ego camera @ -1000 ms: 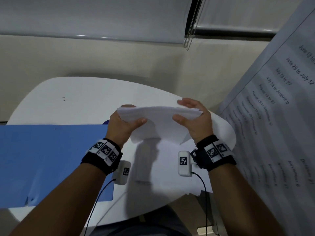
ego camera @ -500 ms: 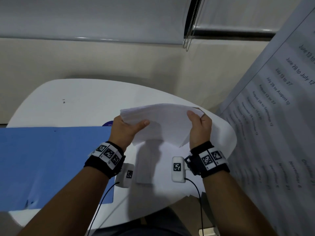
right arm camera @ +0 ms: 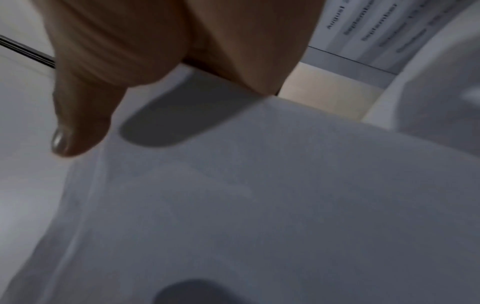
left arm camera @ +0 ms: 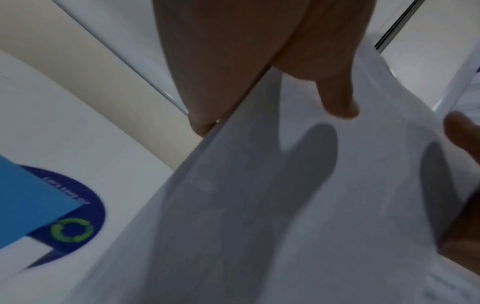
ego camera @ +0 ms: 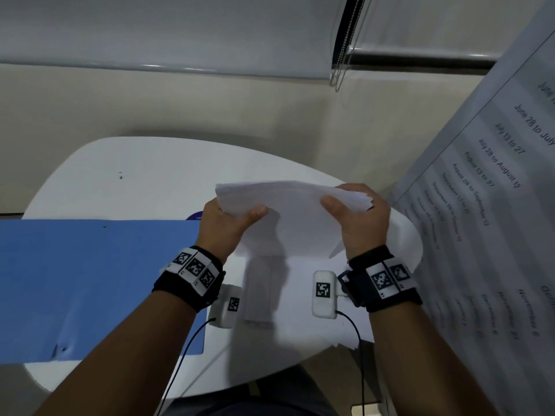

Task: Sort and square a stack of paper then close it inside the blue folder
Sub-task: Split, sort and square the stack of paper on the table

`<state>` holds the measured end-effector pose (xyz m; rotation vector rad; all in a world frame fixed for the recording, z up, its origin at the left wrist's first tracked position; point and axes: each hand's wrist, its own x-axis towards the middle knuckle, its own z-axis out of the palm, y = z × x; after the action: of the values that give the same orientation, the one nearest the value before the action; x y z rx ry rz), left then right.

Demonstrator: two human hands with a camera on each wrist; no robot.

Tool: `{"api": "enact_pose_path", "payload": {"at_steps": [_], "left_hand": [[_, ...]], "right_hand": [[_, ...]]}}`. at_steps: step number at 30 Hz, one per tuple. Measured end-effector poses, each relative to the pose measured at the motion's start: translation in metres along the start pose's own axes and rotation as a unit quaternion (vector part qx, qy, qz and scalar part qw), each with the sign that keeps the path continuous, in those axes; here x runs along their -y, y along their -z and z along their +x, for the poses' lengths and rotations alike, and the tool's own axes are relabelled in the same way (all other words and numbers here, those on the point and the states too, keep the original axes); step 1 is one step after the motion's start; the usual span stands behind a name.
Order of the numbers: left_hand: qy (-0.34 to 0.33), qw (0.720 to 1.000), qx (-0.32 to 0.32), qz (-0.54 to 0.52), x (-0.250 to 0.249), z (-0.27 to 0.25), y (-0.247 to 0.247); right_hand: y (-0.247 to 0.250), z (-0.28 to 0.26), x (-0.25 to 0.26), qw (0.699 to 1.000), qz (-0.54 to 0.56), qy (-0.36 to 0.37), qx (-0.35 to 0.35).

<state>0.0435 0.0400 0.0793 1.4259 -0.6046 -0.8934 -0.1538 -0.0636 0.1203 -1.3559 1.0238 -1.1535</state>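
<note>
Now, blue folder [ego camera: 90, 283] open, paper stack [ego camera: 288, 205] outside

In the head view, the white table [ego camera: 144, 175] lay bare across the upper left of the frame, room enough for a hand to pass. The open blue folder [ego camera: 90, 280] covered the left side. At centre, the stack of paper [ego camera: 294, 211] blocked the way. A printed board [ego camera: 495, 235] crowded the right edge, just beside the table.

Cream wall [ego camera: 180, 109], white blind [ego camera: 165, 31], rounded white table [ego camera: 135, 175], perhaps dim light.
</note>
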Motion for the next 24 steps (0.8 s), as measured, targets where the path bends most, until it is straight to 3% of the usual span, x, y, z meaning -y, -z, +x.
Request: {"api": "enact_pose_path", "payload": {"at_steps": [3, 5, 15, 20, 24], "left_hand": [[0.02, 0.999, 0.041, 0.012, 0.004, -0.004, 0.003], [0.018, 0.999, 0.029, 0.007, 0.004, -0.004, 0.003], [0.003, 0.999, -0.009, 0.043, 0.026, -0.006, 0.003], [0.011, 0.993, 0.02, 0.115, 0.037, -0.011, -0.006], [-0.005, 0.991, 0.027, 0.134, 0.041, -0.001, 0.015]], "right_hand": [[0.001, -0.006, -0.011, 0.998, -0.013, -0.06, 0.034], [0.001, -0.008, -0.014, 0.995, -0.007, -0.092, 0.036], [0.008, -0.017, -0.037, 0.991, -0.002, -0.134, 0.028], [0.006, -0.031, -0.058, 0.98, -0.038, -0.192, 0.026], [0.008, -0.019, -0.048, 0.984, -0.022, -0.168, 0.059]]}}
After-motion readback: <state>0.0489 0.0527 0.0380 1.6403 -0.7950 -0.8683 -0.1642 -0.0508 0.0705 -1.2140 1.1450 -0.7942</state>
